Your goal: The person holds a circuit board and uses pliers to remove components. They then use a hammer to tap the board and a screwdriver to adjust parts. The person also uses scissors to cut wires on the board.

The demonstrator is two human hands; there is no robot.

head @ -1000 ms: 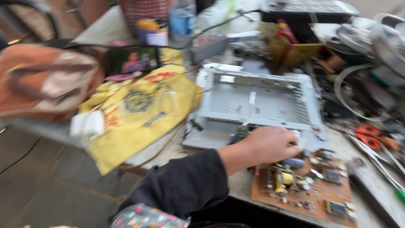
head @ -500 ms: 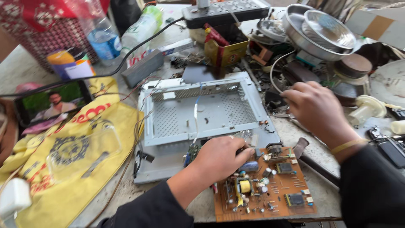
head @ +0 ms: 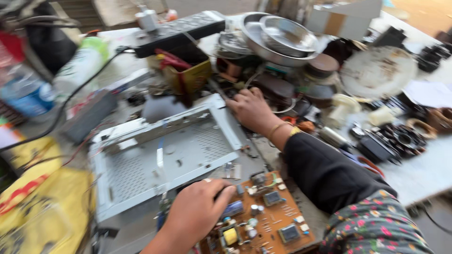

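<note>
At the far left a yellow bag [head: 44, 207] lies on the tabletop [head: 423, 174], with a plastic bottle [head: 23, 91] behind it. Next comes the grey metal tray [head: 165, 155], empty and tilted slightly. The left hand [head: 197, 218] rests palm down on the near edge of the brown circuit board [head: 268, 221], fingers curled and pressing it flat against the tabletop, just beside the tray; I cannot tell if it grips anything. To do this well, that hand should hold the board steady by its edge, clear of the parts. The right hand [head: 252, 110] reaches forward, wrist bent, fingers loosely curled into the clutter at the tray's far corner, below the steel bowls [head: 278, 37]; whether it holds anything I cannot tell.
</note>
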